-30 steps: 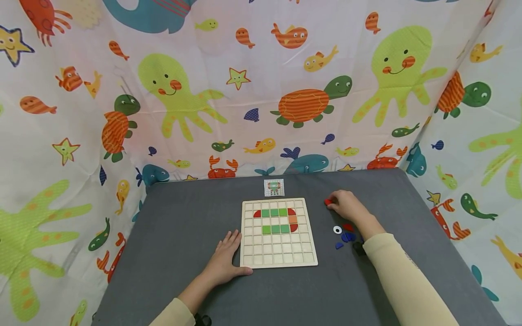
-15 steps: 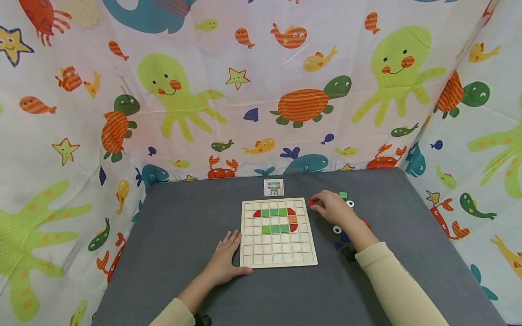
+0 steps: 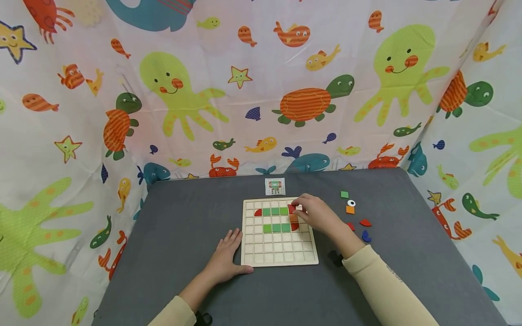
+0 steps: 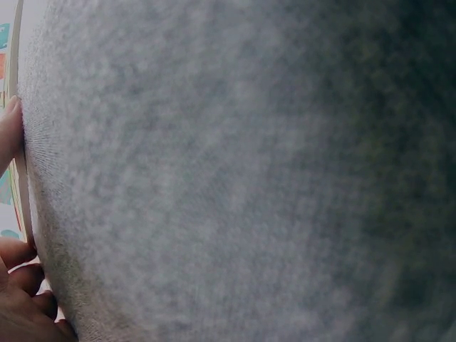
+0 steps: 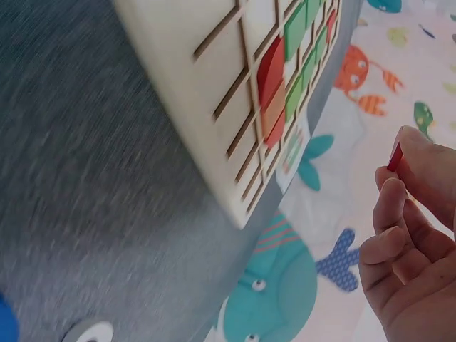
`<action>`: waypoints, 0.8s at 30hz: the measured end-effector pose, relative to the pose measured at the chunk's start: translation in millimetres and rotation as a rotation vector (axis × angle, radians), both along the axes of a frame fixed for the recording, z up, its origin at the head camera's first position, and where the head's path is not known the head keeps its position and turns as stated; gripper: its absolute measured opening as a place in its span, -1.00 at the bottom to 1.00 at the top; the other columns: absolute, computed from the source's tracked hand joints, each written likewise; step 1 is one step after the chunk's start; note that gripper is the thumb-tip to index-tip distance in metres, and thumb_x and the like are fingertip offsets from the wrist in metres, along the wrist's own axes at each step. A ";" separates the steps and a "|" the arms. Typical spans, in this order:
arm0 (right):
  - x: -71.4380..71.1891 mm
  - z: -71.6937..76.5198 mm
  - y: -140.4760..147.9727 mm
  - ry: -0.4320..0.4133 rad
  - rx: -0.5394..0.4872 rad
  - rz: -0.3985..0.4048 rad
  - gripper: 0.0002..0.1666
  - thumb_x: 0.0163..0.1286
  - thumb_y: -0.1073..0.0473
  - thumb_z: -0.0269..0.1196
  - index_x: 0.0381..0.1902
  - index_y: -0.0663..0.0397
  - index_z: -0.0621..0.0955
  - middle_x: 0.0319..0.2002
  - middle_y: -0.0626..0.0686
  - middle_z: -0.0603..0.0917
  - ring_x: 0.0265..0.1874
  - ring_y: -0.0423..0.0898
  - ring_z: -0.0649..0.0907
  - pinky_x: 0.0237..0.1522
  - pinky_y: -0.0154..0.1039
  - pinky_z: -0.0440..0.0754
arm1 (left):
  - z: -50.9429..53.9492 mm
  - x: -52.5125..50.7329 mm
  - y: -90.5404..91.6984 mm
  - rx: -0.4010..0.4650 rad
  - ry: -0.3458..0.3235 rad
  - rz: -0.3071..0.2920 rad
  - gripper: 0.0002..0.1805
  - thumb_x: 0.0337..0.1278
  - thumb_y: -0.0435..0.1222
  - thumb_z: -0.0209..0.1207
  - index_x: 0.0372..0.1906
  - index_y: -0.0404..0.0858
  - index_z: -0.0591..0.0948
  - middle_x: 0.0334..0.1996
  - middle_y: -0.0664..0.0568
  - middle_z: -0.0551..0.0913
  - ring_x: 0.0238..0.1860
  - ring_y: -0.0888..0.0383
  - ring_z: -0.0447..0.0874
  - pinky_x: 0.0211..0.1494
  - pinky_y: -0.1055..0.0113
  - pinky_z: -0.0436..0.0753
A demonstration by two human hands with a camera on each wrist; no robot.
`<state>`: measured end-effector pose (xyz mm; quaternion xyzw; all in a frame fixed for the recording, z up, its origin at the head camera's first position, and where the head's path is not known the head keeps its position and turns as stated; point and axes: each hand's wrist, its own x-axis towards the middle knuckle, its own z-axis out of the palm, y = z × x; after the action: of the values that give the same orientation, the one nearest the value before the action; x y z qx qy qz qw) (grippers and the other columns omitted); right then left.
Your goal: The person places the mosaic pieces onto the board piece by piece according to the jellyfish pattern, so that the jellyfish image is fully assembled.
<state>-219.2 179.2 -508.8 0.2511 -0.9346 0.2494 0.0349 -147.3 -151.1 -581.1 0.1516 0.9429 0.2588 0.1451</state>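
A wooden grid board (image 3: 279, 258) lies on the table in the head view, with red, green and orange pieces set in its upper cells. My right hand (image 3: 318, 215) is over the board's upper right part. In the right wrist view it pinches a small red piece (image 5: 395, 157) between thumb and index finger. My left hand (image 3: 223, 259) rests flat at the board's left edge, thumb by the lower left corner. Only fingertips (image 4: 10, 132) and the board's edge show in the left wrist view.
Behind the board lies a small pattern card (image 3: 275, 186). To the right are a green square (image 3: 344, 194), a white ring (image 3: 351, 203), an orange square (image 3: 350, 209), red pieces (image 3: 365, 222) and a blue piece (image 3: 366, 236). A printed curtain (image 3: 253, 113) hangs behind the grey table (image 3: 183, 217).
My right hand has moved left from beside the loose pieces to over the board, carrying the red piece. The left hand has stayed at the board's edge.
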 end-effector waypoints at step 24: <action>14.5 -14.6 -74.2 -0.064 0.016 0.080 -0.76 0.39 0.14 0.37 -0.01 0.03 0.74 -0.09 0.01 0.71 -0.21 -0.09 0.70 -0.14 -0.17 0.69 | -4.8 -1.3 -1.3 0.002 0.000 -0.008 0.33 -0.18 0.30 0.45 0.62 -0.23 0.07 0.63 -0.09 0.01 0.65 -0.12 -0.19 0.60 -0.21 -0.03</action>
<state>-204.7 105.0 -523.5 0.2806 -0.9264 0.2511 -0.0069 -148.6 -152.4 -585.9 0.1555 0.9420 0.2593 0.1458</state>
